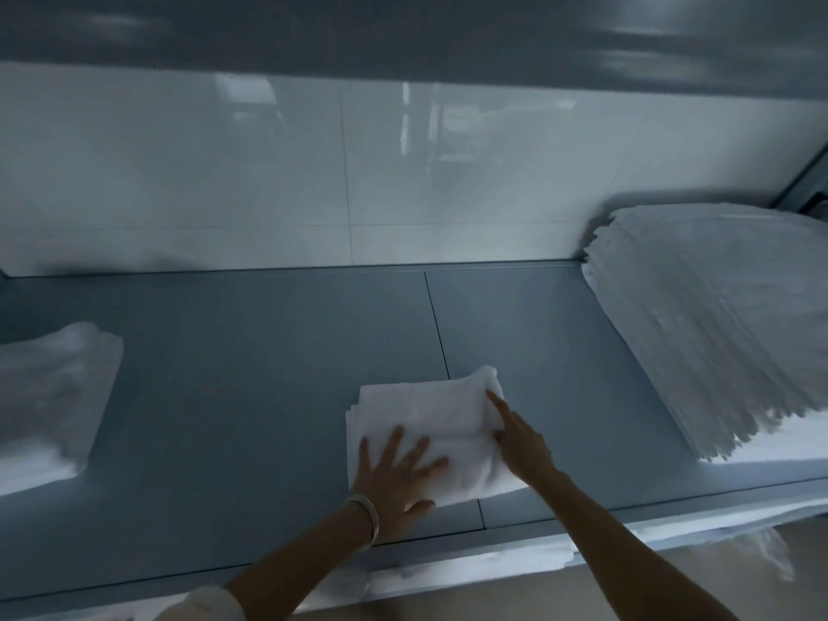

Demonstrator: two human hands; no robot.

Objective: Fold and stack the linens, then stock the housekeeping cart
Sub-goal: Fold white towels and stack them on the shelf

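Two hands on one folded white towel, near the front edge of the grey table, just right of middle. Left hand flat on the towel's near left part, fingers straight and spread wide, a metal bangle on its wrist. Right hand at the towel's right side, index finger straight and touching the top fold near the far right corner, other fingers curled down at the cloth's edge; whether pinching it, could not tell. Tall stack of folded white linens at the table's right end, touching the glossy white wall. Smaller blurred pile of white towels at the left end. Bare grey surface between the piles and behind the towel.
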